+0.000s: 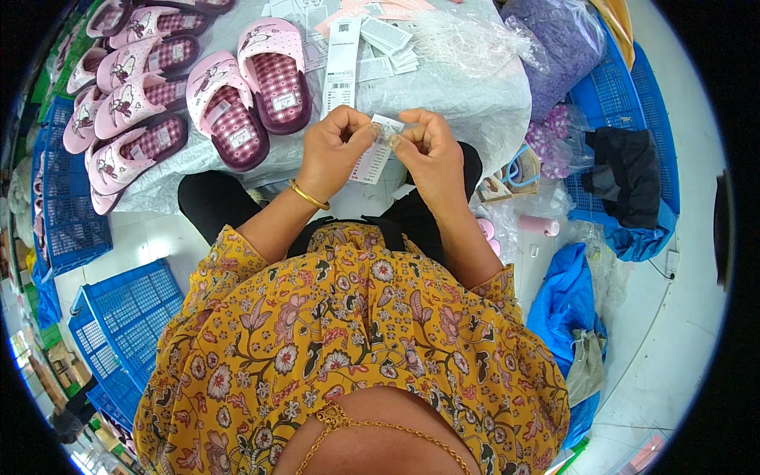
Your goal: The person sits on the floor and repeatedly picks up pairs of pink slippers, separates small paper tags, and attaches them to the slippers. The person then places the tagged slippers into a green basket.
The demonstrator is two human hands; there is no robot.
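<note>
Between my two hands is a white printed hang tag [370,164], pinched near its upper end and hanging over my lap. My left hand [336,146], with a gold bangle at the wrist, grips the tag's left edge between thumb and forefinger. On its right edge, the thumb and forefinger of my right hand [430,154] are pressed together. Whether a thin string is also held there is too small to tell. Just beyond my left hand, a pair of pink slippers [273,71] with checked insoles lies on the table.
More pink slippers [131,103] are stacked at the table's left. Loose tags [388,39] and a bundle of clear plastic strands [467,39] lie on the plastic-covered table [475,95]. Blue crates [131,317] stand left and right; a purple bag [554,47] sits at the far right.
</note>
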